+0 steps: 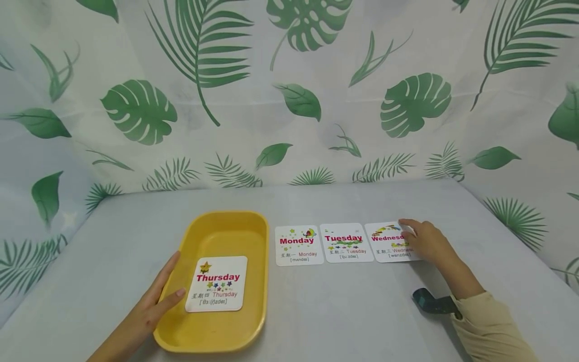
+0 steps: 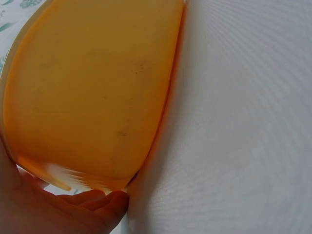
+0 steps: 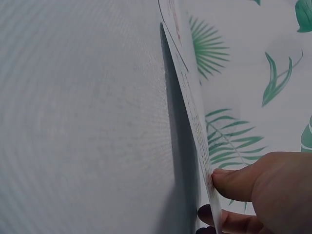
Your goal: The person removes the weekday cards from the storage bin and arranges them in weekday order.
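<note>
A yellow tray (image 1: 217,334) stands on the left, held at its left side by my left hand (image 1: 151,307), the thumb lying over the rim. The left wrist view shows its fingers (image 2: 109,209) against the tray's outer wall. A Thursday card (image 1: 217,296) lies face up in the tray. On the right, my right hand (image 1: 426,242) pinches the right edge of the Wednesday card (image 1: 384,246). In the right wrist view the thumb (image 3: 234,183) is on the card's face, fingertips are behind it, and that edge is raised off the table.
A Monday card (image 1: 298,246) and a Tuesday card (image 1: 347,244) lie in a row between the tray and the Wednesday card. A dark wrist device (image 1: 431,302) sits at my right cuff. Leaf-patterned cloth (image 1: 244,100) rises behind the pale tabletop (image 1: 344,317).
</note>
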`<act>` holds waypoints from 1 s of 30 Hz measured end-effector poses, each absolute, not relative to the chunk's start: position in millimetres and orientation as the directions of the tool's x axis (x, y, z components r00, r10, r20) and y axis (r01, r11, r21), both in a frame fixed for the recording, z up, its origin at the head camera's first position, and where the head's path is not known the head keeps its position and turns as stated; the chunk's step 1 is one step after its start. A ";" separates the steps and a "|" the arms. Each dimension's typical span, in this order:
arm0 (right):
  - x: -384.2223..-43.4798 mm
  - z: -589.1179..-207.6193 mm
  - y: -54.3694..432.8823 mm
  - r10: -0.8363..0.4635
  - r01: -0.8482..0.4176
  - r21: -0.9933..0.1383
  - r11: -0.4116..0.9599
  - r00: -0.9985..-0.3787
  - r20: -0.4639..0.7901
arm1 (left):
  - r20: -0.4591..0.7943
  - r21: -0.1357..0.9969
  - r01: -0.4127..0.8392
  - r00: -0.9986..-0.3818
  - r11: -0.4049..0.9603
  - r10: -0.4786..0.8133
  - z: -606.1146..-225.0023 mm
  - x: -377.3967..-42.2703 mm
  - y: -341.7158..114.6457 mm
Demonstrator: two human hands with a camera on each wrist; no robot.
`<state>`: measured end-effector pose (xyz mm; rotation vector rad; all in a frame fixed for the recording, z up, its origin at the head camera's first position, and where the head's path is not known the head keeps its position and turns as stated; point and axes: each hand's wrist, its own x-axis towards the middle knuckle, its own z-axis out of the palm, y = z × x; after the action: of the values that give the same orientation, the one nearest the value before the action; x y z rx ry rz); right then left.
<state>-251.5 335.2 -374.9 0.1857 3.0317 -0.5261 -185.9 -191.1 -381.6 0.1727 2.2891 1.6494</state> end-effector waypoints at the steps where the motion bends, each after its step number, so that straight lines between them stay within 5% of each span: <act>1: -251.5 -375.0 335.1 0.107 0.127 -0.324 0.937 -0.991 -0.079 | -0.180 0.941 -0.084 -0.944 0.327 0.278 -381.4 -185.9 -191.1; 30: -247.1 -373.5 331.8 0.093 0.114 -0.242 0.964 -0.991 -0.098 | -0.211 0.937 -0.115 -0.939 0.330 0.273 -379.0 -186.1 -189.4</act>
<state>-247.1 331.8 -373.5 0.1599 3.0282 -0.3805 -186.1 -189.4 -379.0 0.1404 2.2696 1.6403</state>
